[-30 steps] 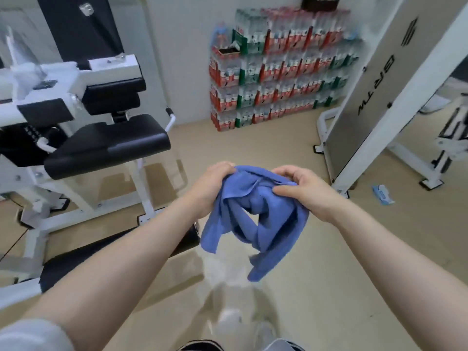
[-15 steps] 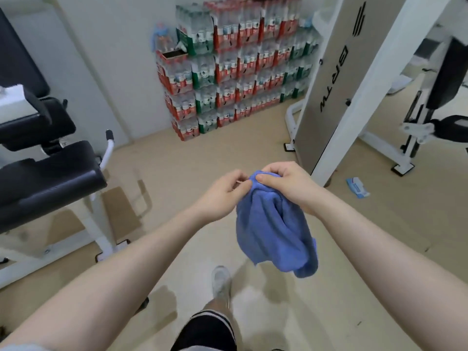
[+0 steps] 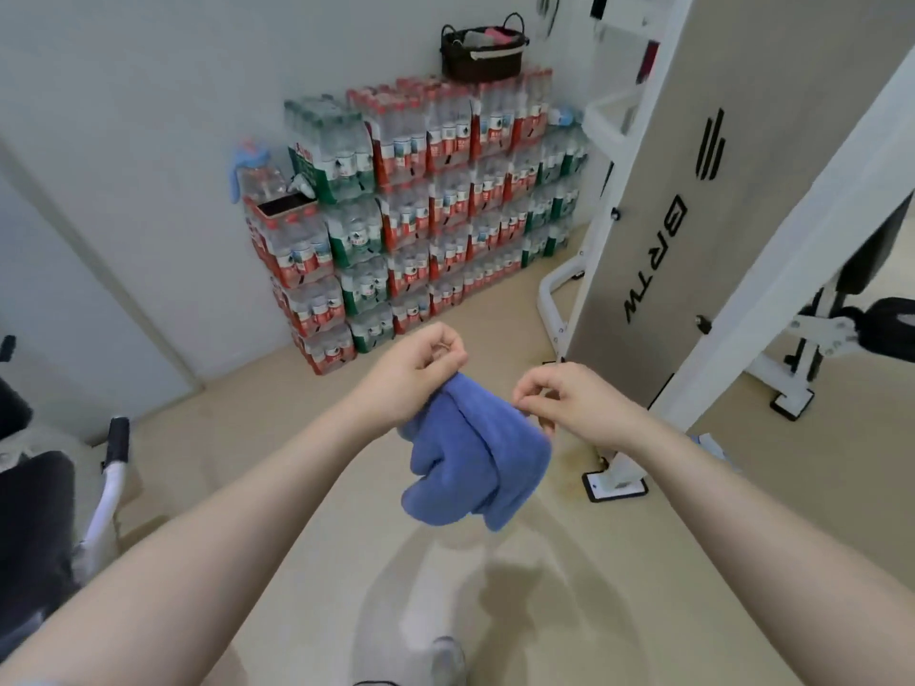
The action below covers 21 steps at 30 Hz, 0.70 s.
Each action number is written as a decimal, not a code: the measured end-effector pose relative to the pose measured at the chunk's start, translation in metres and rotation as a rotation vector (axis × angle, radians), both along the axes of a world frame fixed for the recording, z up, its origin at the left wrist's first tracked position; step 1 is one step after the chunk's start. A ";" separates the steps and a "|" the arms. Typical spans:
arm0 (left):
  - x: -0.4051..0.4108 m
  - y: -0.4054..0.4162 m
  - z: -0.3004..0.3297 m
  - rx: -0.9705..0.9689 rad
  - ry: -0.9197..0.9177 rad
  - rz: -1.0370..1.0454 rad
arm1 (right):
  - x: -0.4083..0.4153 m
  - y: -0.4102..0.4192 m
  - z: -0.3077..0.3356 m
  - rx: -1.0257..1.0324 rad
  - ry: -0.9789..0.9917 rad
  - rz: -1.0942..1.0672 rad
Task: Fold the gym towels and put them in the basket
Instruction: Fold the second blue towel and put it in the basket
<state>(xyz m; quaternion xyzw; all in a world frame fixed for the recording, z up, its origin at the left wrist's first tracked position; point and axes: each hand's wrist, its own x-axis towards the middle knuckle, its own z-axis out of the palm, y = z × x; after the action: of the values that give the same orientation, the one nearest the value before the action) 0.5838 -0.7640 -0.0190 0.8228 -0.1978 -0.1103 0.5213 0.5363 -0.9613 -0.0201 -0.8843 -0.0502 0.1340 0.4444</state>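
On the grey panel point(image 3: 742, 200) of the gym machine to my right I can read black letters "BRTW", running sideways, with a striped black logo mark above them. The labels on the stacked water bottle packs point(image 3: 421, 210) are too small to read.

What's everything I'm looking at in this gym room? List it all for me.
Blue terry gym towel: one, blue, hanging bunched in mid-air between both hands.
Dark woven basket with handles: one, dark brown, on top of the bottle stack, with some cloth inside.
Shrink-wrapped packs of water bottles: many, with red and green labels, stacked against the white wall.
White-framed gym machine with grey panel: one, right side.
Black padded bench: one, left edge.
Beige floor: below.
Left hand: pinching the towel's top edge.
Right hand: pinching the towel's top edge.
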 end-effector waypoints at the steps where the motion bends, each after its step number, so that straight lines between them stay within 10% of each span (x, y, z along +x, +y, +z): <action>1: 0.021 0.001 0.001 0.011 -0.012 0.004 | 0.019 -0.002 0.000 0.040 0.038 0.003; 13: 0.236 -0.030 -0.007 0.042 -0.067 -0.040 | 0.268 0.016 -0.022 0.309 -0.006 0.088; 21: 0.408 -0.048 0.003 -0.009 0.045 0.145 | 0.472 -0.029 -0.043 -0.233 -0.164 0.070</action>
<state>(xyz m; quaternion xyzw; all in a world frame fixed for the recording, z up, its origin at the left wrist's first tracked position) 0.9921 -0.8117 -0.0156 0.8298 -0.1266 -0.0901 0.5361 1.0083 -0.9908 -0.0631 -0.9357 -0.1011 0.0817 0.3281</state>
